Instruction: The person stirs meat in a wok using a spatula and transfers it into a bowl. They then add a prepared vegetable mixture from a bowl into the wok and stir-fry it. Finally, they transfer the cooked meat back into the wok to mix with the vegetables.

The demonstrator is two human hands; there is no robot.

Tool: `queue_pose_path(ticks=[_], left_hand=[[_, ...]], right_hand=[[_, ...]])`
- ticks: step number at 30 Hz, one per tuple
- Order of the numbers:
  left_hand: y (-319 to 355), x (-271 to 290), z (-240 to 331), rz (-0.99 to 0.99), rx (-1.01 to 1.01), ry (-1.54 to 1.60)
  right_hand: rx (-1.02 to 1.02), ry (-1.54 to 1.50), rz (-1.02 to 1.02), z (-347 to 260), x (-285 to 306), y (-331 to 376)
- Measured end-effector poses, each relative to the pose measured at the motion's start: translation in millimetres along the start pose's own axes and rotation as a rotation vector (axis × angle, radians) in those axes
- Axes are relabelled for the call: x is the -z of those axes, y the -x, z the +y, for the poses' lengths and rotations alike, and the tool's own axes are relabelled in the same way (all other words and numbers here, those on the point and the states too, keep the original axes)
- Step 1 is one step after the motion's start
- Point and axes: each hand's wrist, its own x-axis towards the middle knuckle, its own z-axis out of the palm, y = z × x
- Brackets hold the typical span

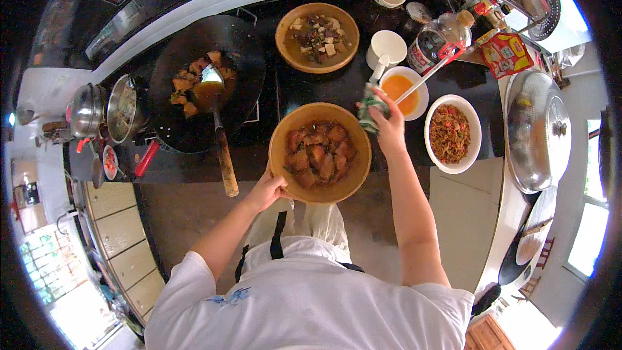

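Closest to me, my left hand point(267, 189) gripped the rim of a brown bowl of braised meat point(319, 153) at the counter edge, my right hand point(387, 118) closed around a crumpled cloth point(371, 109), black wok point(206, 81) beyond.

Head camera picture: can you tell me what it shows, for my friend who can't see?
A person's left hand holds the rim of a tan bowl of brown meat chunks at a dark counter, while the right hand grips a crumpled cloth by the rim. Nearby sit a black wok with a ladle, a noodle bowl and a bowl of orange sauce.
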Motion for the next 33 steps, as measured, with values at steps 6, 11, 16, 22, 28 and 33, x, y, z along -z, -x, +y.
queue_pose_path(ticks=[6,11,16,22,28,33], left_hand=[[-26,14,-14,0.039,-0.072,0.126],[-50,10,-12,0.056,-0.113,0.107],[-61,5,-11,0.076,-0.134,0.105],[-64,-1,-3,0.028,-0.115,0.044],[-68,2,0,0.031,-0.11,-0.089],[-74,14,-12,-0.049,-0.154,-0.046]], right_hand=[[0.038,0.365,0.12,0,18,60],[-0.031,0.354,0.137,67,55,78],[0.1,0.695,0.25,76,49,68],[0.287,1.018,0.366,72,36,57],[0.558,1.029,0.503,47,11,99],[0.297,0.335,0.094,9,-66,145]])
